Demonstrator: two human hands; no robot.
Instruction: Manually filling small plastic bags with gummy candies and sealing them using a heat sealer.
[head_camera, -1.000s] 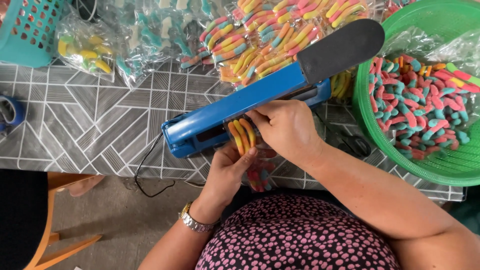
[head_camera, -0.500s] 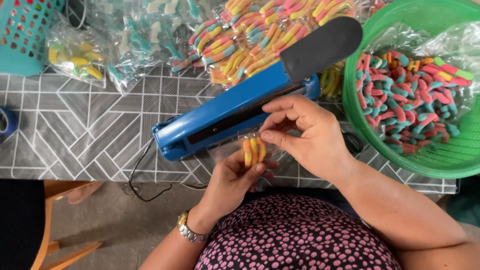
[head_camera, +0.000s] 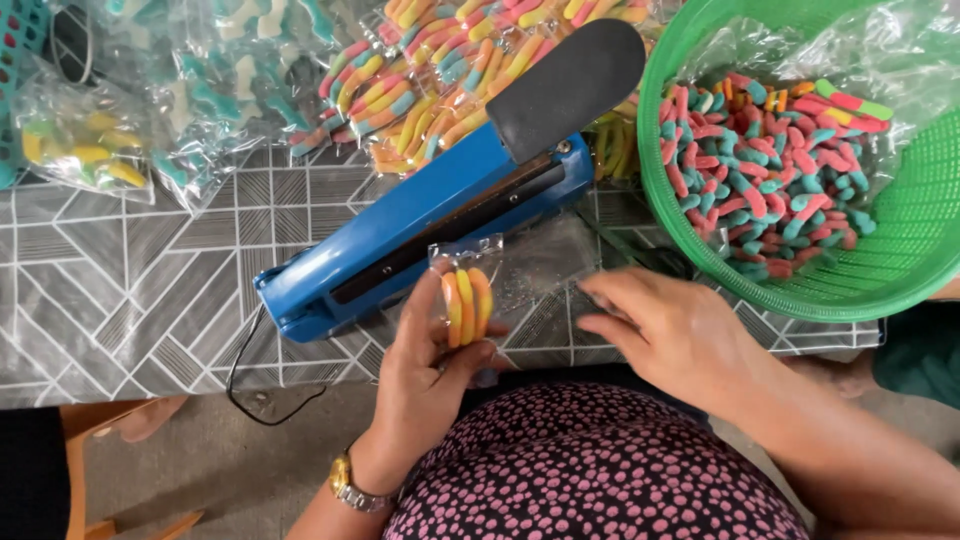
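Left hand (head_camera: 430, 370), fingers clamped on small candy bag (head_camera: 467, 300), now below the blue sealer (head_camera: 420, 225). Right hand (head_camera: 680, 335) has let go, fingers loosely apart over tabletop (head_camera: 130, 290) near green basket (head_camera: 900, 250).

One blue heat sealer (head_camera: 420, 225), one green basket (head_camera: 900, 240), two hands, one wristwatch (head_camera: 352, 487).

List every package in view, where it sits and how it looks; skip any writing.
Small clear bag of orange-yellow gummy worms: held in the left hand, before the blue sealer.
Sealed clear bags of striped worms: piled behind the sealer.
Clear bag of yellow-green candies: far left on the table.
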